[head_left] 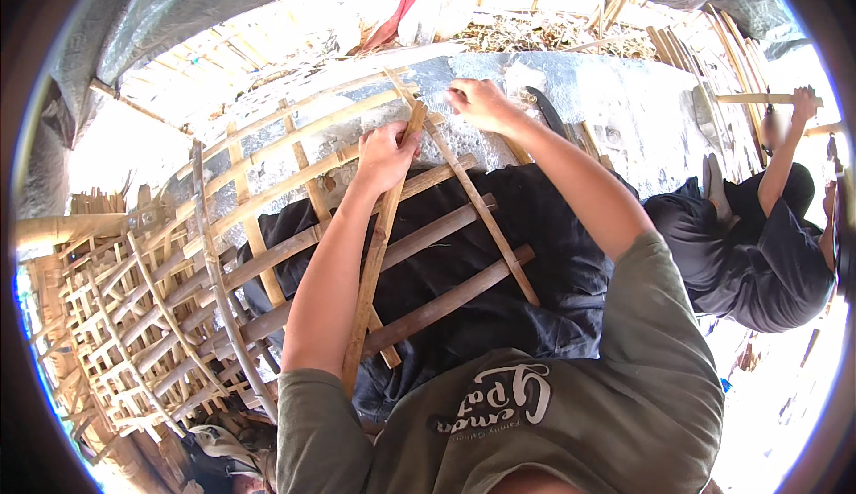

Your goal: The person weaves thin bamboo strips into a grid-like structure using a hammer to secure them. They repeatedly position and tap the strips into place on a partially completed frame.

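Bamboo lattice (276, 255) across lap (557, 213); co-worker (744, 258) near at right.

Reaches forward with both bare forearms (328, 284); holds left grip (386, 157) tightly curled, back upward; holds right grip (481, 106) slightly farther ahead, with fingers (458, 94) bent and pointing left.

tan-and-brown bamboo lattice (446, 302), open-gridded, stretching leftward; pale bamboo strip (379, 242) slanting across it

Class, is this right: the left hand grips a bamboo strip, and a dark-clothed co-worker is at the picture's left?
No: the head view shows the co-worker at the right. The left hand does grip a bamboo strip.
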Tool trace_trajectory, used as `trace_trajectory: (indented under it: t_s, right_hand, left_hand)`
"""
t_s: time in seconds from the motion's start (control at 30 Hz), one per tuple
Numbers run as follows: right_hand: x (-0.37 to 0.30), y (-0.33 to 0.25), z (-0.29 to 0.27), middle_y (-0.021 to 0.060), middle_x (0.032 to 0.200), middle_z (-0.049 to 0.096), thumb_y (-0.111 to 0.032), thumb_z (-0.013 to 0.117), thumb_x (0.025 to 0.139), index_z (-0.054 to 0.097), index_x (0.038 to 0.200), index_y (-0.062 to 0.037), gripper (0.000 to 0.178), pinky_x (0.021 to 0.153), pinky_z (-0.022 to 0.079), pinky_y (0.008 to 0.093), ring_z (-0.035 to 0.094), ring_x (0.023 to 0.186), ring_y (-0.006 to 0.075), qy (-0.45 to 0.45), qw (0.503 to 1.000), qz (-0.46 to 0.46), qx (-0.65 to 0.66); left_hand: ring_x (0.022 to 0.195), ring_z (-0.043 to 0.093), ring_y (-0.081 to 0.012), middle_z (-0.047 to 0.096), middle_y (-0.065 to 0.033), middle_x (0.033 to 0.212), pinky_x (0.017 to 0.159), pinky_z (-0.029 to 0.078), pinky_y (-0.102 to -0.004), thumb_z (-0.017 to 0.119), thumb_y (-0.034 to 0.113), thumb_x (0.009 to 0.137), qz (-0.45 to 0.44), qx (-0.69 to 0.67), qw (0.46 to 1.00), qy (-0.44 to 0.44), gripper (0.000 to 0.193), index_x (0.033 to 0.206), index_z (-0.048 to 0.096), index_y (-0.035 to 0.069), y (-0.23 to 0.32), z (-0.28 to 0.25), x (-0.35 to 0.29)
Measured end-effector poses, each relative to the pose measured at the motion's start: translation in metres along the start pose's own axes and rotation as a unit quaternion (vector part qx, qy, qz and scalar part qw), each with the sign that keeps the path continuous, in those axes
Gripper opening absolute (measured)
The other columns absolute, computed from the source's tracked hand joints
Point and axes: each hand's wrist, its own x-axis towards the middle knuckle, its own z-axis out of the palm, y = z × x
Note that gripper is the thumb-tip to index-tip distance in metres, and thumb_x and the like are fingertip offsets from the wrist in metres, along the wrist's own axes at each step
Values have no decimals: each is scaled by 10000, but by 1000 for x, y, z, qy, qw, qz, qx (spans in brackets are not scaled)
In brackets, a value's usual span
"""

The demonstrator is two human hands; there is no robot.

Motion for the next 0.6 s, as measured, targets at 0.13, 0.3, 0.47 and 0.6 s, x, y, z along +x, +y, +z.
trace_trajectory:
  t_s: [0.13, 0.3, 0.47, 0.6]
  right_hand:
    - [6, -17, 25, 127, 816, 706, -254, 563, 964, 628, 1018, -52, 218, 683, 545, 350, 706, 728, 206, 106, 991, -47, 69]
    - [4, -30, 45, 127, 849, 700, -165, 672, 870, 641, 951, -56, 140, 678, 534, 345, 690, 720, 214, 172, 970, 0, 171]
    - [4, -11, 58, 75, 864, 706, -183, 716, 850, 672, 938, -42, 172, 670, 527, 301, 665, 716, 140, 157, 951, 26, 265]
    - [1, -14, 60, 60, 820, 702, -171, 737, 834, 687, 896, -31, 161, 665, 523, 284, 653, 708, 118, 166, 940, 40, 295]
  left_hand:
    - [689, 640, -225, 677, -90, 723, 731, 482, -372, 560, 293, 925, 17, 13, 1000, 19, 295, 806, 655, 40, 12, -4, -4]
    - [683, 640, -232, 675, -96, 712, 723, 481, -372, 547, 316, 924, 14, 6, 1000, 17, 322, 780, 658, 50, 10, -4, -3]
    - [651, 632, -222, 673, -99, 698, 682, 480, -368, 564, 291, 922, 18, 1, 1000, 20, 307, 778, 652, 35, 10, -3, -3]
    - [641, 628, -213, 674, -102, 701, 674, 479, -367, 561, 267, 929, 34, 2, 999, 31, 295, 783, 650, 26, 5, 0, -2]
